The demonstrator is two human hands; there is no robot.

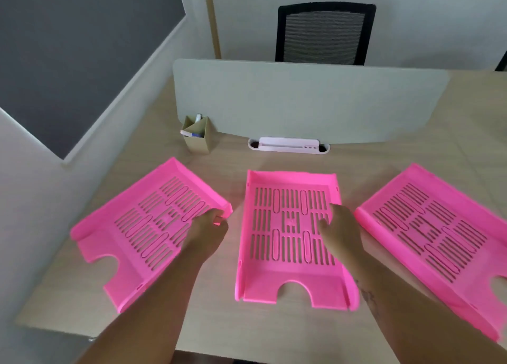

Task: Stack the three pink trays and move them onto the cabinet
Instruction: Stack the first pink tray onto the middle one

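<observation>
Three pink slotted trays lie side by side on the wooden desk. The left tray [142,226] is turned at an angle, and my left hand [207,233] grips its right side wall near the far corner. The middle tray [288,240] lies straight; my right hand [340,226] is over its right side, fingers curled at the right wall, though whether it grips is unclear. The right tray [439,232] is angled and runs partly out of view at the right edge. No cabinet is in view.
A grey divider panel [301,100] stands across the back of the desk [219,330]. A cardboard pen holder [197,136] and a white cable box [288,145] sit before it. A black mesh chair [325,33] stands beyond. A wall runs along the left.
</observation>
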